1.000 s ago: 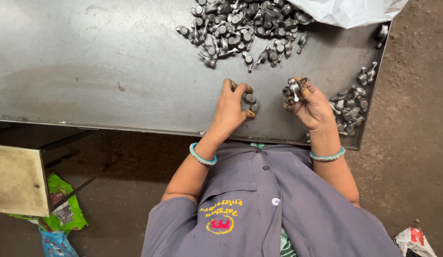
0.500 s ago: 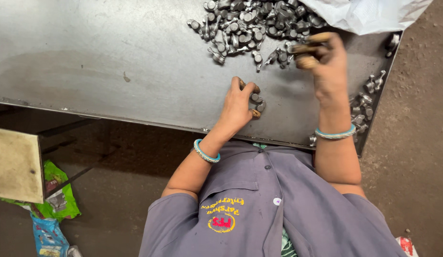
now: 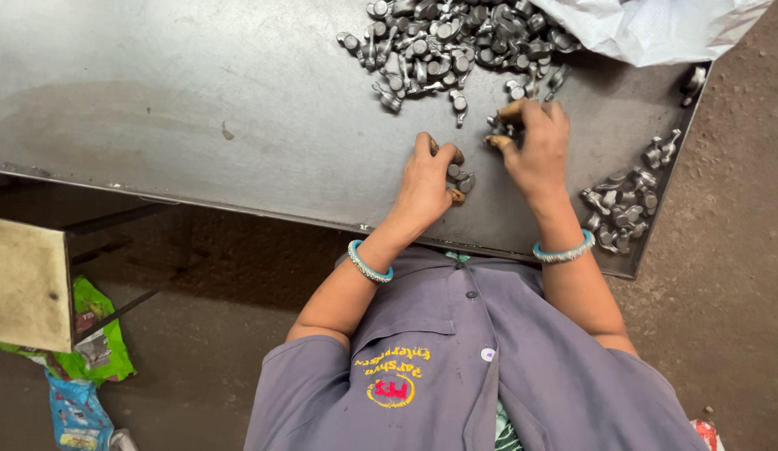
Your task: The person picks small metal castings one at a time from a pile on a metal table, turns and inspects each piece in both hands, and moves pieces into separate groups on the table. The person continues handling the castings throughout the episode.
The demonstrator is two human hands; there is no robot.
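The head view looks down on a grey metal bench [image 3: 197,108] where you sort small metal parts. Your left hand [image 3: 427,179] rests on the bench near its front edge, with the fingers curled around a few grey parts [image 3: 460,177]; some of them show between thumb and fingers, so this hand is holding them loosely against the surface. Your right hand [image 3: 535,146] is stretched further out, at the near edge of the big pile [image 3: 456,42], and its fingertips pinch together on one or two pieces; I cannot tell exactly how many.

About the progress, as far as the picture shows: a smaller group of parts [image 3: 631,196] lies at the right end of the bench, well apart from the big pile, and it looks like the pieces already handled. This group is clearly smaller than the big pile, so I judge that the work is in an early or middle part and most pieces are not yet done. A white plastic bag [image 3: 656,29] lies at the top right, touching the pile, and it may hide more parts.
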